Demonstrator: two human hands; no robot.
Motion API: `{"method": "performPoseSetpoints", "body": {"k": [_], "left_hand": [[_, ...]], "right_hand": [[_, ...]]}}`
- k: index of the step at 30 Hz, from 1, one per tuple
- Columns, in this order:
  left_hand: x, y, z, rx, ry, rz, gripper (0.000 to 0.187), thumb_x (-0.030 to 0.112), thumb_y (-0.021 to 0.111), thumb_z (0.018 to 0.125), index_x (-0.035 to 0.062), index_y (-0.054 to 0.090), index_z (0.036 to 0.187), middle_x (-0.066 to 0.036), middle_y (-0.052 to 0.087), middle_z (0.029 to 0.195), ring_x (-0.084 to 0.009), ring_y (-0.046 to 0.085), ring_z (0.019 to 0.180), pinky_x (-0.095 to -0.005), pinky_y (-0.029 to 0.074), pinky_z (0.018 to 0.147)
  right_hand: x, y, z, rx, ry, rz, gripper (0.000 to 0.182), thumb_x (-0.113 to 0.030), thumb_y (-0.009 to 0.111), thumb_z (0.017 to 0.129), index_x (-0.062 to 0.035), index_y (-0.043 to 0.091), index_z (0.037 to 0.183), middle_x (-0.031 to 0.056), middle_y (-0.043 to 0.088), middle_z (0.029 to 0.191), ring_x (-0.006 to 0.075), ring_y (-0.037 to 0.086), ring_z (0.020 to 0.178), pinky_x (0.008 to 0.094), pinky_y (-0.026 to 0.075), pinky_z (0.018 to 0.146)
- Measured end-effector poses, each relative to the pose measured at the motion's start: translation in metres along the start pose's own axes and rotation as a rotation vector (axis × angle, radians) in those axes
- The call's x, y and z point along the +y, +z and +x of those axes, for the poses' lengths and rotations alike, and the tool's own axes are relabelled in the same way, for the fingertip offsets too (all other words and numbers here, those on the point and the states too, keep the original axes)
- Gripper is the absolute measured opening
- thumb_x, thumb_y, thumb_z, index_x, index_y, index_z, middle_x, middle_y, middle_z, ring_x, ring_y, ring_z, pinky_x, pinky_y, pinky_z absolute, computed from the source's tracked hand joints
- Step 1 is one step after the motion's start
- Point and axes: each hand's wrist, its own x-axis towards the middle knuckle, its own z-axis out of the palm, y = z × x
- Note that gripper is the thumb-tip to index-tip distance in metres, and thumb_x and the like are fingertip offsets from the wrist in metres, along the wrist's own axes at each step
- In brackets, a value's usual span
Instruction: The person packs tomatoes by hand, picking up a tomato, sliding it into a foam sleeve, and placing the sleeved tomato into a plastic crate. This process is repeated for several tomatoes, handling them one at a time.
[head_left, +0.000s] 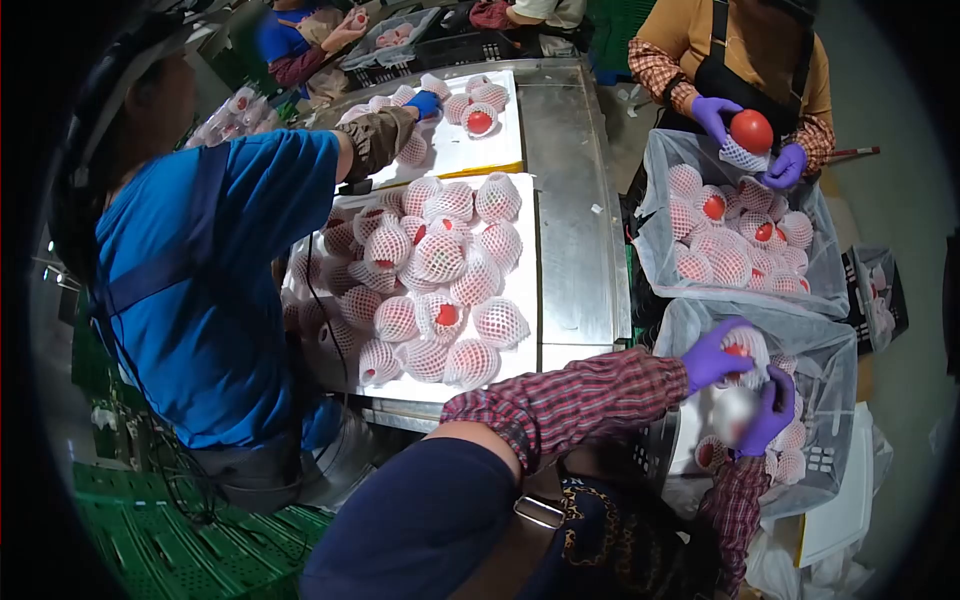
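My left hand [714,358], in a purple glove, is closed round a red tomato [739,352] in a white foam net. Just below it, my right hand [770,414], also gloved in purple, has its fingers curled beside a blurred, whitish round thing [734,414]; I cannot make out what it is. Both hands are over a lined crate [835,395] with netted tomatoes [790,465] in it. Plaid sleeves cover both of my forearms. Left of my hands, many netted tomatoes [440,257] are heaped on a white board [520,350].
Across from me a person in purple gloves holds a tomato [751,131] over another lined crate [645,255]. A person in a blue shirt [210,300] stands at the left, reaching over a second white board [500,130]. The metal table [575,220] lies between.
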Motion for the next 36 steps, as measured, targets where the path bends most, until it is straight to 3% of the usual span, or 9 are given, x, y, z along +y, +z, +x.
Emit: {"method": "performPoseSetpoints", "body": {"k": [5, 9, 13, 17, 18, 21, 25, 26, 36], "left_hand": [[0.099, -0.066, -0.024, 0.172, 0.296, 0.139, 0.061, 0.007, 0.066, 0.072, 0.0073, 0.038, 0.126, -0.006, 0.047, 0.116, -0.0157, 0.048, 0.104, -0.0288, 0.041, 0.09], [0.162, -0.183, -0.064, 0.687, 0.72, 1.319, 0.056, 0.011, 0.066, 0.069, 0.0056, 0.045, 0.12, -0.017, 0.044, 0.12, -0.0291, 0.047, 0.109, -0.0345, 0.038, 0.093], [0.162, -0.302, -0.113, 0.927, 0.131, 2.166, 0.06, 0.033, 0.061, 0.072, 0.0139, 0.043, 0.125, -0.018, 0.029, 0.135, -0.0385, 0.027, 0.124, -0.0505, 0.025, 0.099], [0.17, -0.268, -0.11, 0.978, -0.143, 2.038, 0.063, 0.046, 0.058, 0.072, 0.0206, 0.042, 0.127, -0.017, 0.027, 0.137, -0.0425, 0.017, 0.127, -0.056, 0.017, 0.1], [0.173, -0.257, -0.107, 0.997, -0.063, 2.029, 0.062, 0.046, 0.058, 0.072, 0.0191, 0.042, 0.126, -0.018, 0.029, 0.135, -0.0441, 0.019, 0.126, -0.0566, 0.018, 0.099], [0.162, -0.218, -0.09, 0.891, 0.391, 1.906, 0.06, 0.038, 0.062, 0.072, 0.0142, 0.044, 0.124, -0.019, 0.032, 0.133, -0.0432, 0.026, 0.123, -0.052, 0.024, 0.099], [0.132, -0.113, -0.059, 0.336, 0.609, 1.225, 0.047, 0.025, 0.061, 0.078, 0.0104, 0.048, 0.121, -0.017, 0.038, 0.13, -0.0304, 0.037, 0.121, -0.04, 0.032, 0.099], [0.125, -0.087, -0.052, 0.214, 0.562, 1.163, 0.044, 0.022, 0.059, 0.079, 0.0105, 0.048, 0.12, -0.016, 0.042, 0.128, -0.0285, 0.037, 0.123, -0.0389, 0.032, 0.099], [-0.041, -0.001, 0.025, -0.243, -0.164, 0.3, 0.04, 0.024, 0.057, 0.082, 0.0056, 0.051, 0.116, -0.004, 0.056, 0.098, -0.0106, 0.053, 0.08, -0.0239, 0.045, 0.068]], "right_hand": [[0.009, -0.003, 0.017, -0.241, 0.355, -0.089, 0.017, -0.012, 0.051, 0.085, 0.0012, 0.059, 0.093, 0.0046, 0.056, 0.078, 0.0122, 0.051, 0.069, 0.0251, 0.042, 0.066], [0.065, -0.024, 0.003, -0.637, 0.288, -0.615, 0.029, -0.024, 0.059, 0.08, -0.0011, 0.059, 0.098, 0.0124, 0.06, 0.083, 0.0203, 0.057, 0.076, 0.03, 0.045, 0.07], [0.131, -0.071, 0.003, -0.835, 0.267, -1.172, 0.054, -0.034, 0.064, 0.072, -0.0077, 0.048, 0.116, 0.0176, 0.053, 0.106, 0.0311, 0.052, 0.097, 0.0384, 0.043, 0.082], [0.221, -0.137, 0.016, -0.623, 0.097, -1.589, 0.07, -0.036, 0.067, 0.065, -0.0091, 0.041, 0.124, 0.0176, 0.036, 0.13, 0.0351, 0.038, 0.117, 0.0466, 0.039, 0.089], [0.294, -0.178, 0.015, -0.417, -0.084, -1.649, 0.075, -0.035, 0.069, 0.062, -0.0097, 0.039, 0.126, 0.017, 0.03, 0.135, 0.0352, 0.034, 0.121, 0.0482, 0.037, 0.091], [0.129, -0.13, 0.038, -0.511, 0.534, -1.523, 0.073, -0.034, 0.064, 0.067, -0.0107, 0.034, 0.13, 0.0165, 0.022, 0.139, 0.0358, 0.032, 0.123, 0.0491, 0.032, 0.095], [0.174, -0.125, 0.02, -0.37, 0.494, -1.686, 0.064, -0.028, 0.062, 0.074, -0.0105, 0.035, 0.13, 0.0139, 0.019, 0.141, 0.0345, 0.027, 0.125, 0.0507, 0.029, 0.096], [0.269, -0.165, 0.014, -0.069, 0.572, -1.356, 0.064, -0.029, 0.062, 0.074, -0.0118, 0.036, 0.129, 0.0149, 0.013, 0.142, 0.0349, 0.025, 0.126, 0.0517, 0.031, 0.095], [0.199, -0.137, 0.033, -0.658, 0.808, -1.557, 0.064, -0.038, 0.059, 0.074, -0.013, 0.036, 0.128, 0.0186, 0.034, 0.129, 0.0367, 0.033, 0.12, 0.0482, 0.038, 0.088]]}}
